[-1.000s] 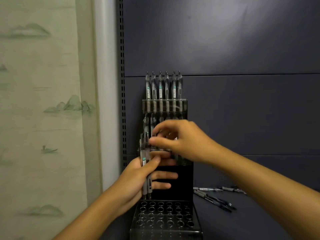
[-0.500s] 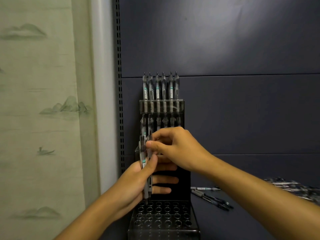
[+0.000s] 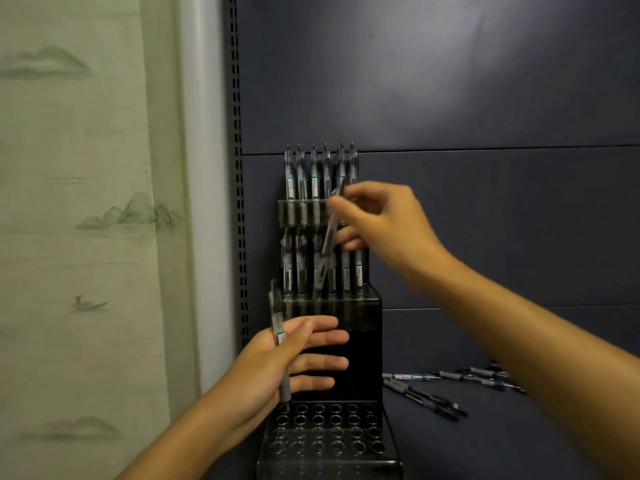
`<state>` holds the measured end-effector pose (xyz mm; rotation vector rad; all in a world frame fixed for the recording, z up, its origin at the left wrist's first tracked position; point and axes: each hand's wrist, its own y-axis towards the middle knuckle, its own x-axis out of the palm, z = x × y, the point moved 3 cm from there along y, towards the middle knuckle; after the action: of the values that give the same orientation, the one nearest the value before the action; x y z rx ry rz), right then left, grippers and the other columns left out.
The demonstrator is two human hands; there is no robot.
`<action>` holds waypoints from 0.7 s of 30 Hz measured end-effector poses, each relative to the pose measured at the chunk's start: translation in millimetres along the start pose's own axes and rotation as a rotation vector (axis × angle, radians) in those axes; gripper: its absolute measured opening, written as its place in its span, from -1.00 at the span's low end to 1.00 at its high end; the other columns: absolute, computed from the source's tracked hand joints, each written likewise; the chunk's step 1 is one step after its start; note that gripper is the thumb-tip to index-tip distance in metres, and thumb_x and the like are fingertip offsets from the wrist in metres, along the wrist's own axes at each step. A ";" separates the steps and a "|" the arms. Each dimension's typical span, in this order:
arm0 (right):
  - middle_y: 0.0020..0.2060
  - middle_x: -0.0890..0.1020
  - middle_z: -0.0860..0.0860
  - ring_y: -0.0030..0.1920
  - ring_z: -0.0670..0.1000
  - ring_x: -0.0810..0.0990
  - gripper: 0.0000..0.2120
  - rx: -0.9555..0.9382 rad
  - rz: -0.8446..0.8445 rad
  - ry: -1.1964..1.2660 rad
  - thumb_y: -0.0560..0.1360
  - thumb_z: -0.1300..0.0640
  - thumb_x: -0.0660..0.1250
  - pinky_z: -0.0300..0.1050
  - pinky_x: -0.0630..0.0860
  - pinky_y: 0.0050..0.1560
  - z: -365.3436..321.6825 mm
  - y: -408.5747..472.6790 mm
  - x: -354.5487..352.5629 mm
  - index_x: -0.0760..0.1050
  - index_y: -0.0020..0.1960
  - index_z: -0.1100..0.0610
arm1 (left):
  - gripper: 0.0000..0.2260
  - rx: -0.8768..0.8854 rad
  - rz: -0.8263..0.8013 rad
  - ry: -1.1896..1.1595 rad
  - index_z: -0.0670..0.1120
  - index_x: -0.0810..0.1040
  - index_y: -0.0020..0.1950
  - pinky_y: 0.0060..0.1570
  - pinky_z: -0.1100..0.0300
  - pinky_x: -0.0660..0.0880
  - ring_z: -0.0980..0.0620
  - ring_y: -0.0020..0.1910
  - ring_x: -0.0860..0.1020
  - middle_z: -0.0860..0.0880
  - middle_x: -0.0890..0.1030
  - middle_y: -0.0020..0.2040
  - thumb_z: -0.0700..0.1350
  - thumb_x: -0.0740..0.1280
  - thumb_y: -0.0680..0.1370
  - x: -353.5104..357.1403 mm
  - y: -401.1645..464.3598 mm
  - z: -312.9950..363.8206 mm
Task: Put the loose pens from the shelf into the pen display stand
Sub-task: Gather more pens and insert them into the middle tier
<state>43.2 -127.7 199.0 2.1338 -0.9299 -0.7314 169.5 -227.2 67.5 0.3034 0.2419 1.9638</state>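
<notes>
A dark tiered pen display stand (image 3: 363, 327) stands against the shelf's back panel. Its top and middle tiers hold rows of upright pens; the bottom tier (image 3: 325, 431) shows several vacant holes. My right hand (image 3: 377, 223) pinches one pen (image 3: 327, 247), tilted, its tip just above the middle tier. My left hand (image 3: 284, 362) holds an upright bundle of pens (image 3: 280, 341) with its thumb against the palm, fingers stretched out in front of the stand. Several loose pens (image 3: 446, 386) lie on the shelf to the right.
A perforated shelf upright (image 3: 237, 168) runs down left of the stand. A pale curtain with a landscape print (image 3: 86, 220) hangs at the far left. The dark blue shelf floor (image 3: 450, 452) extends to the right of the stand.
My right hand drew one pen out of the bundle in my left hand and rose up and right to the middle tier. My left hand stayed low with the remaining pens.
</notes>
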 end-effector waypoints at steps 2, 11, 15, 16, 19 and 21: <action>-0.22 0.71 0.01 -0.28 0.01 0.72 -0.86 -0.010 0.075 -0.082 0.57 0.08 0.39 -0.14 0.64 -0.24 2.8 9.1 -18.5 0.62 0.05 0.14 | -0.67 0.013 0.028 -0.023 -0.13 0.61 0.16 -0.20 0.12 0.64 -0.11 -0.06 0.70 -0.15 0.70 0.08 -0.01 0.25 0.50 -3.9 0.1 -0.2; -0.21 0.70 -0.05 -0.29 -0.04 0.72 -0.90 0.057 0.087 -0.254 0.57 0.05 0.37 -0.23 0.65 -0.26 35.6 4.9 -43.3 0.60 0.02 0.06 | -0.68 0.012 0.084 -0.077 -0.16 0.63 0.10 -0.24 0.09 0.66 -0.11 -0.13 0.70 -0.17 0.70 0.02 -0.03 0.26 0.47 -14.2 4.0 1.8; -0.17 0.70 -0.05 -0.29 -0.05 0.72 -0.96 0.053 0.058 -0.240 0.56 0.04 0.39 -0.22 0.65 -0.24 39.6 0.6 -38.9 0.56 0.00 -0.01 | -0.70 0.006 0.093 -0.077 -0.16 0.65 0.09 -0.24 0.09 0.66 -0.11 -0.13 0.70 -0.18 0.70 0.02 -0.03 0.26 0.49 -16.7 4.7 0.0; -0.16 0.70 -0.05 -0.29 -0.05 0.72 -0.95 0.058 0.050 -0.239 0.56 0.03 0.39 -0.23 0.65 -0.25 40.7 -0.1 -37.7 0.56 0.00 -0.02 | -0.70 0.003 0.093 -0.073 -0.16 0.64 0.09 -0.24 0.09 0.66 -0.11 -0.13 0.70 -0.18 0.70 0.03 -0.04 0.25 0.49 -17.1 4.7 -0.6; -0.17 0.70 -0.04 -0.32 -0.07 0.71 -0.85 0.077 0.016 -0.264 0.52 0.02 0.43 -0.24 0.64 -0.26 45.6 -2.1 -32.0 0.61 0.03 0.07 | -0.69 -0.003 0.090 -0.063 -0.16 0.63 0.11 -0.23 0.09 0.66 -0.11 -0.12 0.70 -0.17 0.70 0.03 -0.04 0.25 0.50 -17.7 4.4 -1.6; -0.19 0.71 -0.04 -0.33 -0.07 0.71 -0.81 0.073 0.009 -0.285 0.50 0.02 0.45 -0.22 0.66 -0.24 47.4 -4.0 -28.3 0.62 0.03 0.10 | -0.68 0.000 0.094 -0.072 -0.17 0.63 0.11 -0.24 0.09 0.66 -0.11 -0.12 0.70 -0.17 0.70 0.03 -0.03 0.25 0.50 -17.8 4.0 -2.4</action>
<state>-5.4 -120.7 173.5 2.1216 -1.1289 -1.0301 172.1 -245.2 64.6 0.3906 0.1837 2.0409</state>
